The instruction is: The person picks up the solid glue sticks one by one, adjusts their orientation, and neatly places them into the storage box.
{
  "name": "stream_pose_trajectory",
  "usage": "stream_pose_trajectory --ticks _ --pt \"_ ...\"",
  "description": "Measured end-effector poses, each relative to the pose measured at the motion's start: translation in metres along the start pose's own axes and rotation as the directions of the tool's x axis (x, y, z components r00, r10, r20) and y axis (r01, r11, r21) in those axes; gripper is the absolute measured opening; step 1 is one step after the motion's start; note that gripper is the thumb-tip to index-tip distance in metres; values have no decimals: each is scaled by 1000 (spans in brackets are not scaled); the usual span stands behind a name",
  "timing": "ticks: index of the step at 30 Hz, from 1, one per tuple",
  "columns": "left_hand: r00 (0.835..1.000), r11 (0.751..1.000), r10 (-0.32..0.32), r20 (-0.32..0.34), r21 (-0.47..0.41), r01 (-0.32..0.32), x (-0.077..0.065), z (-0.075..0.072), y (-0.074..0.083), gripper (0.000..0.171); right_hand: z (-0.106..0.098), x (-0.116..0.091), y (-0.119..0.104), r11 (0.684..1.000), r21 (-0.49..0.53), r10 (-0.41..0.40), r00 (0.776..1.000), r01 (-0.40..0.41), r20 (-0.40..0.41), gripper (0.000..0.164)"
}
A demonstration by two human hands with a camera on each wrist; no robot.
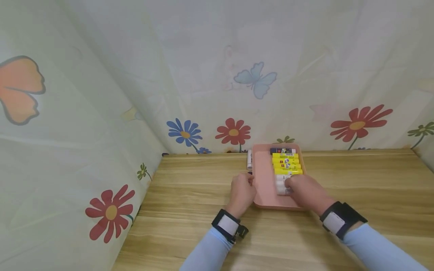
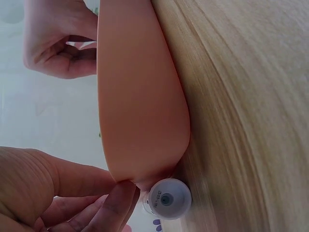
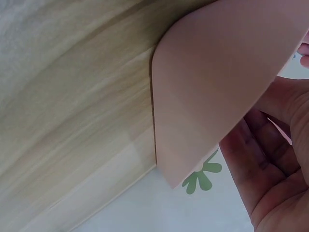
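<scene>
A shallow pink tray (image 1: 264, 188) rests on the table in the head view. Glue sticks lie crosswise in a column along its right half: a dark blue one (image 1: 278, 151) farthest away, several yellow glue sticks (image 1: 286, 161), then white glue sticks (image 1: 280, 184) nearest. My right hand (image 1: 308, 192) reaches over the right wall, fingers curled down at the white sticks; the tray wall hides its fingertips in both wrist views. With thumb and fingertips, my left hand (image 1: 241, 192) pinches the left rim. Outside that wall lies another white glue stick (image 2: 170, 199), close to the left fingertips.
The wood-grain table (image 1: 190, 188) extends to both sides of the tray. Behind it hangs a pale curtain (image 1: 203, 75) printed with flowers and butterflies, close to the tray's far edge. Another curtain side (image 1: 68, 158) borders the table on the left.
</scene>
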State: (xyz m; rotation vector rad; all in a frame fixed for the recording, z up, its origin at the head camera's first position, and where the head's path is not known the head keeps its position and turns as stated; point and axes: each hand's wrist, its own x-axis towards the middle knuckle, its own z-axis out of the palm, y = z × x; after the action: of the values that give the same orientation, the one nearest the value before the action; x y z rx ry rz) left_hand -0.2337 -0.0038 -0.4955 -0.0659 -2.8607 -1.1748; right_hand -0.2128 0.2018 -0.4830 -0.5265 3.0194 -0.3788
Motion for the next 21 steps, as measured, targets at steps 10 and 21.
stream_pose_trajectory --ticks 10,21 --pt "1000 1000 -22 10 15 22 -1 0 1 29 -1 1 1 999 27 39 997 -41 67 30" --pt "1000 1000 -7 -3 0 7 -1 -6 0 22 -3 2 4 996 59 67 993 -73 93 30"
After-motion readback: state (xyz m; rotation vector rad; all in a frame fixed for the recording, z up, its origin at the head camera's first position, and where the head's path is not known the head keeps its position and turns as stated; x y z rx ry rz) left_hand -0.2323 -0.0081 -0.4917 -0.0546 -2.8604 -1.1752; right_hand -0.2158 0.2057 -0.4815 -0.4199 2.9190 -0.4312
